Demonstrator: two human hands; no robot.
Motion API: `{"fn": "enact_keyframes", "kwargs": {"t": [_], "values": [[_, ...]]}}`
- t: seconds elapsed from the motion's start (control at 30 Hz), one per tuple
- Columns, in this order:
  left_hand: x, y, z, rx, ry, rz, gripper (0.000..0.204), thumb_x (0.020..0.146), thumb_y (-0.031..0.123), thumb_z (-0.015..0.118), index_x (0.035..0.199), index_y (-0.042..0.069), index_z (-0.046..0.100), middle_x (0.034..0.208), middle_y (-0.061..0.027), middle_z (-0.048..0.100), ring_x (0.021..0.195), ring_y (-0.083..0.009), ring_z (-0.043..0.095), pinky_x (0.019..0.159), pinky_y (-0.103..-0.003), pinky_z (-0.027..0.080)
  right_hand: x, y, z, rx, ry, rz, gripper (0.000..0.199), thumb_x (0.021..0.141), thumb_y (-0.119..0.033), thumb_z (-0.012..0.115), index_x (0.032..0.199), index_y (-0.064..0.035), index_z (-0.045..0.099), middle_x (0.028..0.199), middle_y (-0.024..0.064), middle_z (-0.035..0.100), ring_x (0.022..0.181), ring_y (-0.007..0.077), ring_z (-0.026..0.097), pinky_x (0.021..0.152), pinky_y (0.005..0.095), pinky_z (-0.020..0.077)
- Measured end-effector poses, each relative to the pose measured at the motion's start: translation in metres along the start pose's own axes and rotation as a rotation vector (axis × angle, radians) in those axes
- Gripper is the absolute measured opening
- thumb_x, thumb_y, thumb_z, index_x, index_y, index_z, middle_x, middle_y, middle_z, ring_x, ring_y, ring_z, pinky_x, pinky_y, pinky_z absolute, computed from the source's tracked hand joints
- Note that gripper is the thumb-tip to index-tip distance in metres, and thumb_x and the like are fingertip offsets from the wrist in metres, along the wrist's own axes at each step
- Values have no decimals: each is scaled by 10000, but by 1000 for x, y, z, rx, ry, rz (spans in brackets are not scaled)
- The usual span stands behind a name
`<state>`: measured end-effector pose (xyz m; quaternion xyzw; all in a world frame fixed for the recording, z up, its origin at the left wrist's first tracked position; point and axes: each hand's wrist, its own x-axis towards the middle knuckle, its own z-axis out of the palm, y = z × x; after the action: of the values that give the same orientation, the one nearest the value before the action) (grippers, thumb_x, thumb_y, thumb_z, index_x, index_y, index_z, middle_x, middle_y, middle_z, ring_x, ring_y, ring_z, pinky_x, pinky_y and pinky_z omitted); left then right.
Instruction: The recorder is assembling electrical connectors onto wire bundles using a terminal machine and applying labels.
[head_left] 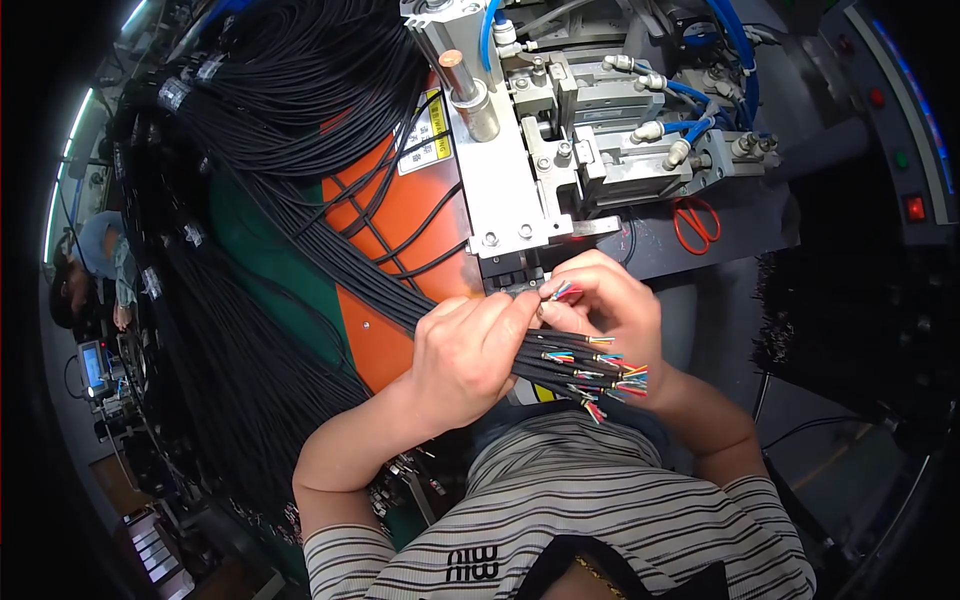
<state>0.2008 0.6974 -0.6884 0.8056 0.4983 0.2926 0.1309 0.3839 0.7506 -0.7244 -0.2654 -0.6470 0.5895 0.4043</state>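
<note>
My left hand (465, 350) is closed over a bundle of black cables (375, 292), its thumb and forefinger reaching to the end of one cable. Fanned coloured wires (563, 291) stick out of that cable end. Against them, my right hand (612, 300) closes its thumb and fingers in a pinch. The two hands meet at this spot, just in front of the machine's metal block. Below my right hand, other cables of the bundle end in stripped wire tips (600, 378) of red, yellow, blue and white. My left palm hides part of the bundle.
A pneumatic machine (510, 150) with blue air hoses stands ahead. Red-handled scissors (697, 224) lie on its right. Thick coils of black cable (300, 90) cover the orange table surface (375, 350) at the left. A control box (900, 130) with lit buttons is far right. Another person (95, 260) is at far left.
</note>
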Motion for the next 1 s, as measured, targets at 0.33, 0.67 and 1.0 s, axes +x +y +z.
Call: {"fn": "enact_keyframes", "kwargs": {"t": [0.33,0.67,1.0], "values": [[1,-10,8,-64,2,2,369,644,9,725,992,-24,608,725,-96,607,592,-285,611,536,-359,472,3,6,-15,378,-51,236,198,961,-43,577,1097,74,660,1020,140,620,772,144,627,647,230,497],[6,-30,1,-601,-103,-60,155,816,27,712,963,8,666,831,-91,717,676,-165,687,616,-279,533,13,16,-29,643,-237,318,158,930,7,607,1063,65,669,985,116,661,737,115,648,594,201,490],[-5,-28,-3,-1028,-156,-423,135,834,56,699,942,-5,645,767,-58,689,648,-158,664,591,-293,514,21,7,-19,-27,-200,9,75,844,-3,681,913,21,665,838,70,623,603,119,622,495,240,466]]}}
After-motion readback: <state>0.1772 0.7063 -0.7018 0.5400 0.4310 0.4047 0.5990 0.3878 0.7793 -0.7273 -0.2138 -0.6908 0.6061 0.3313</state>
